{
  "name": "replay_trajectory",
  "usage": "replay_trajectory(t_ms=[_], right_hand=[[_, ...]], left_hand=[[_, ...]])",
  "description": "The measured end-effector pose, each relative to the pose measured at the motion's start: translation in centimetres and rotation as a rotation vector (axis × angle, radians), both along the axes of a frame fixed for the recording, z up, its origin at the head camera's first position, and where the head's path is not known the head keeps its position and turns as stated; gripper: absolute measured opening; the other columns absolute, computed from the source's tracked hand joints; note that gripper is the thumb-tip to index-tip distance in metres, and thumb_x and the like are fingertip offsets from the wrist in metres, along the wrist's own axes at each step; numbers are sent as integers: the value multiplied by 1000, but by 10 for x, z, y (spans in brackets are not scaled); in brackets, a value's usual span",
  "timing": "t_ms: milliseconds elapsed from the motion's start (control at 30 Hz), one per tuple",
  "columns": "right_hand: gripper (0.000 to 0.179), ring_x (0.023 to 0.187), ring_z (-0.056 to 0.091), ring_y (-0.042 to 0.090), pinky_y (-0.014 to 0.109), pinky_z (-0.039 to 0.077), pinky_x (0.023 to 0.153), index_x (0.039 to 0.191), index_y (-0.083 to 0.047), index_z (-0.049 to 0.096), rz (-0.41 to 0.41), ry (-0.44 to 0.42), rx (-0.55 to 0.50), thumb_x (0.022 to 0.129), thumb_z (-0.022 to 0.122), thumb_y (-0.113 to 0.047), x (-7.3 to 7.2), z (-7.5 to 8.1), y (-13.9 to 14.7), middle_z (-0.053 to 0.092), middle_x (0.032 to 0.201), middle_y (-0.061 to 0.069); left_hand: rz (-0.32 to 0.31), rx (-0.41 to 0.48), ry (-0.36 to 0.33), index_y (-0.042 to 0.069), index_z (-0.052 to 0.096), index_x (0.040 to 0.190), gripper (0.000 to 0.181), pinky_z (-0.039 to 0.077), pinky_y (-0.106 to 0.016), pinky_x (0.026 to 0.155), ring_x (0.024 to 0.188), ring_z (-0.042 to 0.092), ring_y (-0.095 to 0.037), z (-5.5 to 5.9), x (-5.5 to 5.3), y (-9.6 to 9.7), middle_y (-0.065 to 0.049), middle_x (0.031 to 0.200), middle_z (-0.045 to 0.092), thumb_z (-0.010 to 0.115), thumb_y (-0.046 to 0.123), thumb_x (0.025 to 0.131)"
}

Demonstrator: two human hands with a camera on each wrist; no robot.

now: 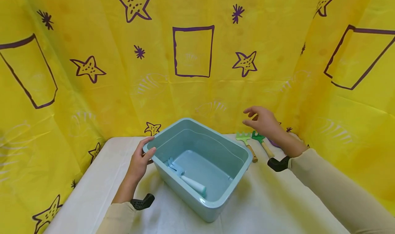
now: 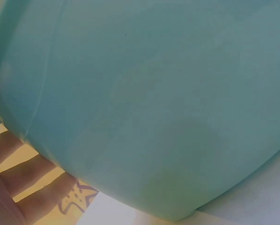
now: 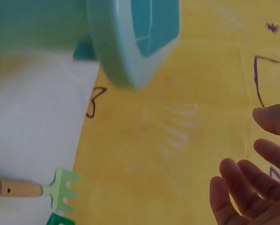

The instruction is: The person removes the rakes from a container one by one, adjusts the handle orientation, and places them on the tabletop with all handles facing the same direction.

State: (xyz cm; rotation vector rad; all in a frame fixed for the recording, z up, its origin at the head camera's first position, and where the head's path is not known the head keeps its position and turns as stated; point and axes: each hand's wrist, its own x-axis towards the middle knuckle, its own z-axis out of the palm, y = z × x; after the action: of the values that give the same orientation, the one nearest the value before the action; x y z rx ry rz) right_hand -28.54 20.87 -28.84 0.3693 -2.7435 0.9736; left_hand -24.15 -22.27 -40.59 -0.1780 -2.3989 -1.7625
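A light blue plastic bin (image 1: 213, 144) sits tilted over the table, its opening facing up toward the head camera. My left hand (image 1: 139, 162) grips the rim at its left corner; in the left wrist view the bin's wall fills most of the picture, with my fingers at its edge. Inside the bin lies a small blue hand rake (image 1: 194, 185) with a pale handle. Held in the air beyond the bin's right side, my right hand (image 1: 263, 121) has loosely bent fingers and nothing in them. Below it lie a light green hand rake (image 3: 62, 191) and a dark green one (image 1: 266, 148), both wooden-handled.
A purple item (image 1: 274, 143) lies partly hidden behind my right forearm. White cloth covers the table (image 1: 123, 148). Yellow curtains (image 1: 191, 96) printed with dark stars and outlines stand close behind the table and along both sides.
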Motion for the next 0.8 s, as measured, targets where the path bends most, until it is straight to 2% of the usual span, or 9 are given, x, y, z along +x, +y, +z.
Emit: replay_trajectory(t_ms=[167,233,533,800], right_hand=[[40,93,58,33,43,54,78,124,-3,60,105,-1,11,89,72,-18,-4,0,-23,59,112,18],[42,94,59,33,42,54,77,125,-5,60,142,-21,11,88,73,-19,-5,-1,-33,59,113,17],[48,91,62,29,36,56,75,128,-10,58,277,-185,32,86,75,-23,-7,2,-73,58,117,15],[51,87,67,35,35,58,69,131,-3,54,427,-339,-9,88,74,-19,-13,-3,-103,56,119,22]], left_hand=[[-2,-7,3,13,36,147,50,45,-59,93,125,44,-47,18,14,8,-19,150,34,51,26,101],[-3,-15,8,12,35,147,50,45,-60,93,125,44,-48,22,17,10,-20,150,34,50,25,101],[-6,-10,-1,14,36,147,49,45,-59,94,126,44,-46,24,18,10,-18,150,34,50,26,101],[-6,-15,8,13,35,147,49,45,-60,94,126,44,-46,22,17,9,-18,151,34,50,25,101]])
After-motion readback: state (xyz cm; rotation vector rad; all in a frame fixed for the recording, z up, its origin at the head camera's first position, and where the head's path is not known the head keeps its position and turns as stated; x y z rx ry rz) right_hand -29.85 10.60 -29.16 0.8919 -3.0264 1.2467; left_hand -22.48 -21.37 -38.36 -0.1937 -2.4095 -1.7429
